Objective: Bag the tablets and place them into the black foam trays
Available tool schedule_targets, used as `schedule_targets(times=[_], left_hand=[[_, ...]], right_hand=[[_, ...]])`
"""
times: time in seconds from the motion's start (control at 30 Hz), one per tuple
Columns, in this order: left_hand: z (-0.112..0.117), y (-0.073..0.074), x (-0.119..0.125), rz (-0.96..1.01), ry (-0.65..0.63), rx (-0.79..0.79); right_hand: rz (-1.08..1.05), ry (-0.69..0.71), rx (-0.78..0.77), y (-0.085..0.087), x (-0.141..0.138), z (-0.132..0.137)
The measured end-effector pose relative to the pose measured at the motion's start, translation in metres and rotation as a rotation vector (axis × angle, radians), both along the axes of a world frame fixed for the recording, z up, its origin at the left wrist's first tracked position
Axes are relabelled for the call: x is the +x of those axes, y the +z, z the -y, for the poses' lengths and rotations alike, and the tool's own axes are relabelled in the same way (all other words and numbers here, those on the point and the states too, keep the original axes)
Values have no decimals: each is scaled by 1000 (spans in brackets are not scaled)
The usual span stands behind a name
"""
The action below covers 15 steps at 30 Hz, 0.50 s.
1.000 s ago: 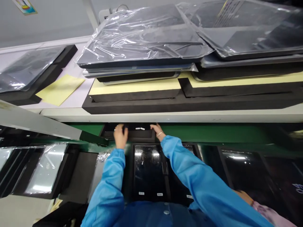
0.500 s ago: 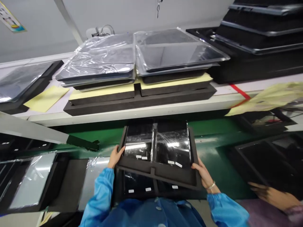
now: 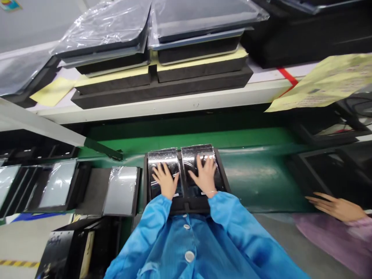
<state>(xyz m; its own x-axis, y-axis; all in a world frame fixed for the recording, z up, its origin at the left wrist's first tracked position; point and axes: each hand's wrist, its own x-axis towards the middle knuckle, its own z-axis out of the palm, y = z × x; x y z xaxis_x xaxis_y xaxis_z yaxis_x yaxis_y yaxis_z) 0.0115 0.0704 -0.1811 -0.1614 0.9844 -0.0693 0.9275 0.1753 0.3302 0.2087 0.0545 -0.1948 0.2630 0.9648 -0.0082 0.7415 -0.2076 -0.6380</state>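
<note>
A black foam tray (image 3: 186,205) lies on the green bench surface in front of me, holding two dark glossy panels side by side. Flat over the left panel (image 3: 155,190) is my left hand (image 3: 167,181), its fingers spread. My right hand (image 3: 205,176), also with fingers apart, rests on or just over the right panel (image 3: 190,188). Neither hand grips anything. Clear film shows at the far ends of both panels, and small white labels peek out near the front. Whether another tray lies underneath is hidden.
Film-covered panels (image 3: 120,193) in foam trays stand along the bench to the left. A white shelf (image 3: 174,104) above bears stacked foam trays and wrapped sheets. A slanted post (image 3: 66,133) crosses at left. At right, a co-worker's hand (image 3: 340,207) is beside dark trays (image 3: 328,170).
The tray in my hands has been set down and let go. Both hands have moved from its side edges onto the panels, fingers spread. My view has tipped downward.
</note>
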Motion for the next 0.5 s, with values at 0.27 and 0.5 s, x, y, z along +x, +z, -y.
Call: schedule_targets(times=[0.27,0.5], left_hand=[[-23,15,23,87,-40,-38],[-17,89,-156,324,23,97]], right_hand=[[-57,76,-80,0,-34,-7],[-478,-154,-124,54,102,27]])
